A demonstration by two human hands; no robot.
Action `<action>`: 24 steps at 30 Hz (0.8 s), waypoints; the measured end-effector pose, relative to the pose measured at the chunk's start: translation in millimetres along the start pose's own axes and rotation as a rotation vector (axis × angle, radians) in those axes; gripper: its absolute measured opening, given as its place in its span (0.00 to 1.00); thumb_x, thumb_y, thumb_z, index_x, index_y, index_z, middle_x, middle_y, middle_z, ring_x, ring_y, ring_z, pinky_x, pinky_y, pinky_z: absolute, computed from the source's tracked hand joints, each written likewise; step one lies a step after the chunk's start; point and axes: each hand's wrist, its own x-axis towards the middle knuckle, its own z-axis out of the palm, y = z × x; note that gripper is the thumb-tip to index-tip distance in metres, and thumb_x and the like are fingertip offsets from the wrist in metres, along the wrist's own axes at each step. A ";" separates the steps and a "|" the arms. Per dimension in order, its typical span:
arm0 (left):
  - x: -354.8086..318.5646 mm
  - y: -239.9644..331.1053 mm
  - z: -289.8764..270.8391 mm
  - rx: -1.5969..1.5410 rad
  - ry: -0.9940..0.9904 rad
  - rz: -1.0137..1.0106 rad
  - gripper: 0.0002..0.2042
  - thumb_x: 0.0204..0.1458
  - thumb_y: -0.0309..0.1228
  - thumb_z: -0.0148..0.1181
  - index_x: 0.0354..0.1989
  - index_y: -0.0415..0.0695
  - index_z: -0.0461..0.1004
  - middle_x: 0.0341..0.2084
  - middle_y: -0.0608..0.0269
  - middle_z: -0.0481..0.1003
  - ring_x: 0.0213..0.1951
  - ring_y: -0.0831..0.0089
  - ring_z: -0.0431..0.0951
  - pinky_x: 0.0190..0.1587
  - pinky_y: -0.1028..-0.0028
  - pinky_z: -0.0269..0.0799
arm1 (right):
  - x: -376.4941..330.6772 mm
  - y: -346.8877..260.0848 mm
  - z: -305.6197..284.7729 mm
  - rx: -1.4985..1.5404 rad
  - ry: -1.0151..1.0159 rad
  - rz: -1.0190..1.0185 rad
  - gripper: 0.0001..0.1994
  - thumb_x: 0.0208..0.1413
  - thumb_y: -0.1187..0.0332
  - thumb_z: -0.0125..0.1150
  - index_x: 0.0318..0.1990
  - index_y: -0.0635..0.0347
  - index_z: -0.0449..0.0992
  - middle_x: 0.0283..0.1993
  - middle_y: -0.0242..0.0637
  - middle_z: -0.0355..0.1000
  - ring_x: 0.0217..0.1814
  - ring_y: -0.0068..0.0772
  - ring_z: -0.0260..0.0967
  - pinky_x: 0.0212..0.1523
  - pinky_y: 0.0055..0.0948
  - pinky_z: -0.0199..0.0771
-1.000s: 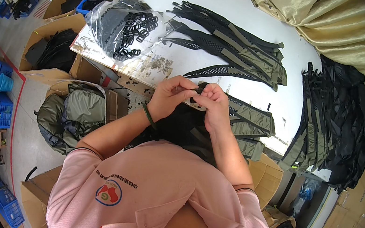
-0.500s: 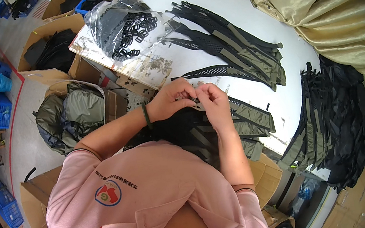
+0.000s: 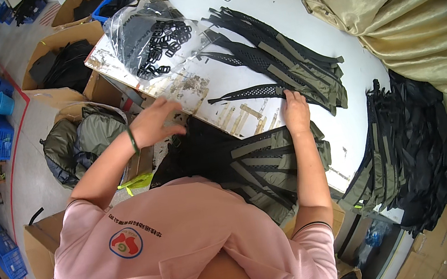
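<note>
My right hand [image 3: 296,110] is at the white table, its fingers pressed together on the edge of a black mesh strap [image 3: 251,94] with olive webbing. Off the table's near left edge, my left hand [image 3: 156,123] has its thumb and fingers apart, slightly blurred, with nothing visible in it. Black and olive mesh straps [image 3: 259,148] lie over my lap and the table's near edge, below both hands. More mesh straps [image 3: 286,55] are laid out side by side beyond my right hand.
Black plastic buckles [image 3: 165,39] lie on a clear plastic bag [image 3: 122,24] at the table's far left. A large pile of black straps [image 3: 417,139] hangs at the right, near a gold curtain [image 3: 407,14]. Cardboard boxes [image 3: 49,96] with dark fabric stand left.
My hands were together over the near edge, pinching something small. They have parted: the left moved left and spread, the right moved right onto a mesh strap. The lap straps are now more exposed.
</note>
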 end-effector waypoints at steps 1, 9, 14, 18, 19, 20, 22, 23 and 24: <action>8.5 -0.8 0.1 0.076 0.185 0.000 0.21 0.44 0.35 0.66 0.47 0.45 0.68 0.36 0.56 0.68 0.39 0.62 0.72 0.38 0.70 0.69 | 3.1 1.8 2.3 -0.095 -0.091 -0.013 0.14 0.47 0.73 0.52 0.44 0.59 0.73 0.40 0.38 0.70 0.43 0.40 0.67 0.45 0.38 0.66; 103.1 -28.7 60.7 0.378 0.252 0.282 0.20 0.41 0.36 0.65 0.44 0.49 0.71 0.35 0.57 0.69 0.40 0.58 0.71 0.44 0.64 0.66 | -9.9 -11.3 -0.4 -0.100 -0.063 -0.212 0.12 0.48 0.73 0.49 0.42 0.59 0.73 0.34 0.39 0.65 0.41 0.38 0.64 0.43 0.36 0.64; 120.2 -40.2 67.4 0.356 0.161 0.225 0.06 0.44 0.29 0.59 0.32 0.46 0.73 0.28 0.60 0.70 0.38 0.58 0.71 0.41 0.62 0.66 | -21.4 -7.8 -18.9 0.022 0.021 -0.136 0.11 0.45 0.74 0.52 0.39 0.55 0.75 0.33 0.35 0.65 0.39 0.38 0.65 0.42 0.34 0.64; 125.3 -30.0 61.9 0.124 0.130 0.220 0.05 0.46 0.26 0.57 0.33 0.44 0.73 0.27 0.59 0.72 0.34 0.64 0.74 0.37 0.67 0.69 | 1.1 -1.9 -62.0 0.032 0.166 -0.167 0.13 0.43 0.77 0.53 0.39 0.56 0.75 0.33 0.35 0.66 0.38 0.39 0.66 0.42 0.35 0.65; 125.5 -25.8 58.0 0.123 0.127 0.222 0.05 0.46 0.26 0.57 0.33 0.44 0.73 0.27 0.59 0.72 0.34 0.64 0.74 0.37 0.67 0.69 | 7.5 -2.8 -76.1 0.026 0.171 -0.160 0.15 0.42 0.79 0.53 0.40 0.56 0.75 0.33 0.35 0.66 0.38 0.39 0.66 0.42 0.35 0.65; 125.4 -21.5 52.6 -0.078 0.080 0.150 0.05 0.48 0.26 0.57 0.33 0.42 0.73 0.27 0.60 0.74 0.32 0.68 0.75 0.35 0.70 0.70 | 13.9 -4.5 -88.9 0.019 0.169 -0.142 0.15 0.42 0.79 0.53 0.40 0.56 0.75 0.33 0.35 0.66 0.38 0.39 0.66 0.41 0.35 0.64; 122.4 -13.7 39.4 -0.279 0.035 0.072 0.04 0.49 0.26 0.57 0.34 0.41 0.74 0.27 0.61 0.75 0.31 0.73 0.76 0.33 0.74 0.70 | 21.9 -6.9 -109.3 0.014 0.167 -0.147 0.15 0.42 0.79 0.53 0.39 0.56 0.76 0.33 0.36 0.66 0.38 0.38 0.65 0.38 0.34 0.64; 121.3 -12.0 31.4 -0.520 -0.045 -0.084 0.05 0.50 0.26 0.58 0.34 0.40 0.74 0.28 0.62 0.75 0.31 0.76 0.76 0.34 0.76 0.70 | 20.4 -9.1 -114.8 0.015 0.163 -0.146 0.15 0.42 0.79 0.53 0.39 0.56 0.76 0.33 0.36 0.66 0.38 0.38 0.65 0.38 0.34 0.64; 119.8 -14.8 25.3 -0.758 -0.122 -0.243 0.06 0.51 0.27 0.59 0.35 0.39 0.75 0.28 0.63 0.76 0.30 0.78 0.76 0.34 0.79 0.71 | 16.5 -13.7 -119.2 0.036 0.148 -0.166 0.14 0.42 0.79 0.53 0.39 0.56 0.76 0.32 0.36 0.66 0.37 0.38 0.65 0.38 0.33 0.64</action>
